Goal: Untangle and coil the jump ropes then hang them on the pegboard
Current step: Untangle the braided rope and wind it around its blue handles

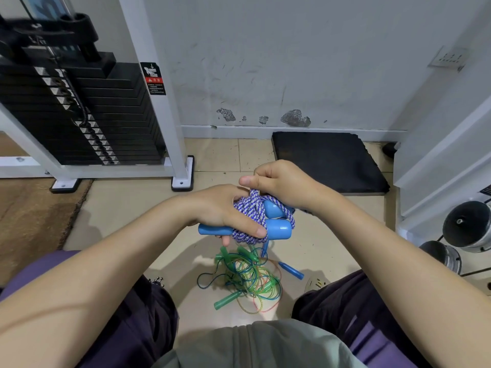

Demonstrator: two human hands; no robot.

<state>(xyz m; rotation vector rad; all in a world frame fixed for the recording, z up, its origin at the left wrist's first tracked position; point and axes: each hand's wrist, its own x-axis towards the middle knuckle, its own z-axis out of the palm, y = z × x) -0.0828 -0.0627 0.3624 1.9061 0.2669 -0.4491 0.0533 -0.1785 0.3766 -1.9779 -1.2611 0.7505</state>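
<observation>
No pegboard is in view and nothing is hung yet; a tangled pile of ropes (244,277) waits on the floor between the knees. The braided blue rope (252,216), held above it, seems nearly coiled. The left hand (225,211) clamps its fingers round coil and handle; the right hand (279,181) pinches a strand on top.

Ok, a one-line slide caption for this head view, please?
Both hands, left hand and right hand, wind the blue-and-white rope round its blue handles, above a tangle of ropes on the floor.
</observation>
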